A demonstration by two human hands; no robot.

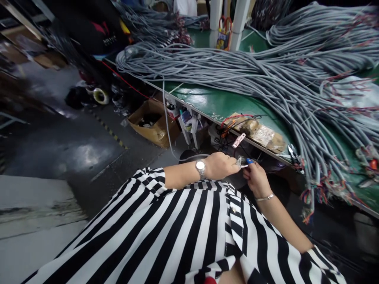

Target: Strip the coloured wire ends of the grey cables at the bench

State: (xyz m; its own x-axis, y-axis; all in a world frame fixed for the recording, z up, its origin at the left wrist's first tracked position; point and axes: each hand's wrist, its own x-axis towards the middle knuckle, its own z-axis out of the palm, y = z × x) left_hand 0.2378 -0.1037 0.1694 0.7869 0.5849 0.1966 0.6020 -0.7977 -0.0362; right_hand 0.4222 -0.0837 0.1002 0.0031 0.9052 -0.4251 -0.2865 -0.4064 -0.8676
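Note:
My left hand [222, 165], with a watch on the wrist, is closed around a grey cable [167, 122] near its end. The cable hangs in a loop from the bundle on the bench and runs up to this hand. Frayed, pale strands [241, 161] stick out past the left fingers. Close beside them, my right hand [258, 179] pinches a short white piece [244, 166] at the cable's end. Something blue [250, 161] shows at the right fingertips; whether it is worn or held is unclear. Both hands are in front of my body, below the bench edge.
Long bundles of grey cables [207, 65] lie across the green bench [197, 98], with coloured wire ends at the right. Pliers [293, 154] and a taped block [263, 135] lie along the bench edge. A cardboard box [158, 134] stands on the floor below.

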